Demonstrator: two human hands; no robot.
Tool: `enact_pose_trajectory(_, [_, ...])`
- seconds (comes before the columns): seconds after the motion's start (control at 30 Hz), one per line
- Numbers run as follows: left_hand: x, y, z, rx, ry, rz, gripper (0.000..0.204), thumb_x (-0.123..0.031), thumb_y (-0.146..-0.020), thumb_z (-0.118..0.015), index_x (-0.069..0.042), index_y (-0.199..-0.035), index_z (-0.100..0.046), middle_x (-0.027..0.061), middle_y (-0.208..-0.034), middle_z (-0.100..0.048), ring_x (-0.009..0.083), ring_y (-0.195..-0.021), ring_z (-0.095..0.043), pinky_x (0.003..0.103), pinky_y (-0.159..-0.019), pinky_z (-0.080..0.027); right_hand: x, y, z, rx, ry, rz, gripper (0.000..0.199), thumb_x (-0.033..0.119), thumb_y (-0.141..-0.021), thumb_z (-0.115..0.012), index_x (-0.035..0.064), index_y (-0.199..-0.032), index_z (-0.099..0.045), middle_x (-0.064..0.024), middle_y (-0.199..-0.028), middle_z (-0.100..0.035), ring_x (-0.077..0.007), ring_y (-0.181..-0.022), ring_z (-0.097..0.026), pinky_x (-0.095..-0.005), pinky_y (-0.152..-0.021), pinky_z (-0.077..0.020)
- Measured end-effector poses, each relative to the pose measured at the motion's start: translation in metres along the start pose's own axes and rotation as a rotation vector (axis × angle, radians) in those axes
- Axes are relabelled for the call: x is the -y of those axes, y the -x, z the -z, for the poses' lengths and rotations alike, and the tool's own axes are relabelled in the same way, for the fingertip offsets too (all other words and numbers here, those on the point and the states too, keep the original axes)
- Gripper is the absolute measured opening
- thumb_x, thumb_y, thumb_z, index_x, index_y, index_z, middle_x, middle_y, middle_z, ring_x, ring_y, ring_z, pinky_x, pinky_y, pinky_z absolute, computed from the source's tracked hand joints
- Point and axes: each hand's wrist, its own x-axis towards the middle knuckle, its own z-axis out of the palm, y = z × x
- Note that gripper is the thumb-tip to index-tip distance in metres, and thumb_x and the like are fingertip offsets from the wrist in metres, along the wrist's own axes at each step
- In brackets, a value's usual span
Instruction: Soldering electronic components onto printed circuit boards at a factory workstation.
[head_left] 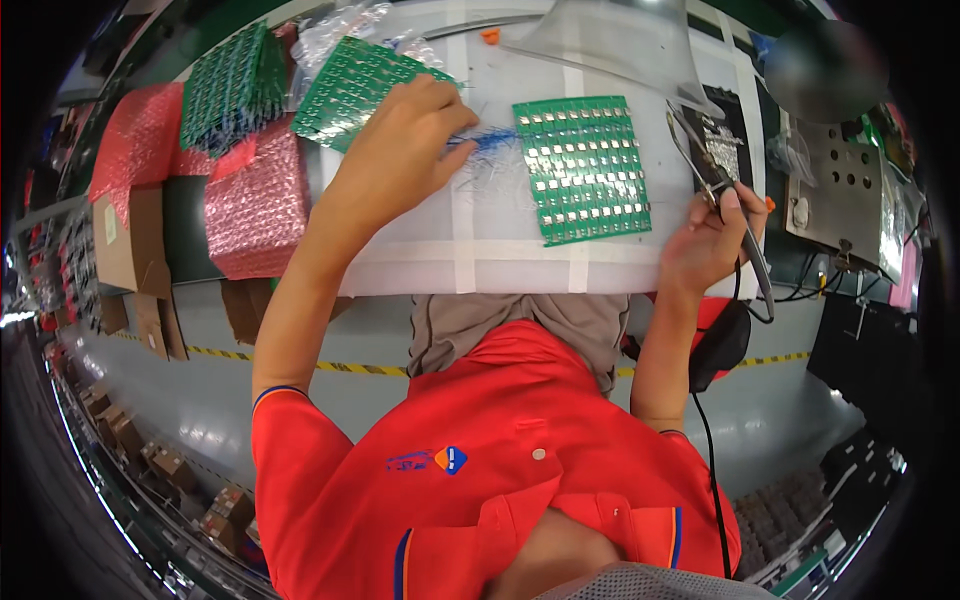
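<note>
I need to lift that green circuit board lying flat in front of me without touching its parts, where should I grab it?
Pinch the green circuit board by its bare near edge, coming from your side: it lies flat on the white mat, component rows cover its face, and that edge is clear.

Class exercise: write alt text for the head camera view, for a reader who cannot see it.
Seen from above, a person in a red shirt works at a white table: the left hand pinches blue wires beside a green circuit board, the right hand holds a corded soldering iron. More green boards and pink bubble wrap lie left.
</note>
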Motion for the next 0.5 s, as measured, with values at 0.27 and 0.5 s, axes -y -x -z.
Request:
enact_pose_trajectory(0.27, [-0.001, -0.012, -0.005, 0.01, -0.063, 0.0, 0.006, -0.004, -0.079, -0.071, -0.003, -0.085, -0.069, 0.0092, -0.086, -0.067, 0.0294, -0.093, -0.062, 0.042, -0.086, -0.049, 0.002, 0.001, 0.0, 0.001, 0.021, 0.009, 0.016, 0.007, -0.091, -0.066, 0.0012, -0.106, -0.06, -0.0082, -0.086, -0.061, -0.0109, -0.057, -0.048, -0.0234, -0.052, -0.0384])
enact_pose_trajectory(0.5, [0.002, -0.016, 0.001, 0.1, -0.035, 0.003, 0.011, -0.002, -0.081, -0.072, -0.001, -0.089, -0.065, 0.0102, -0.086, -0.067, 0.0315, -0.088, -0.064, 0.041, -0.085, -0.049, 0.001, 0.0, -0.001, -0.012, 0.006, 0.011, 0.016, 0.006, -0.091, -0.066, 0.0012, -0.105, -0.061, -0.0076, -0.084, -0.061, -0.0107, -0.056, -0.048, -0.0231, -0.052, -0.0384])
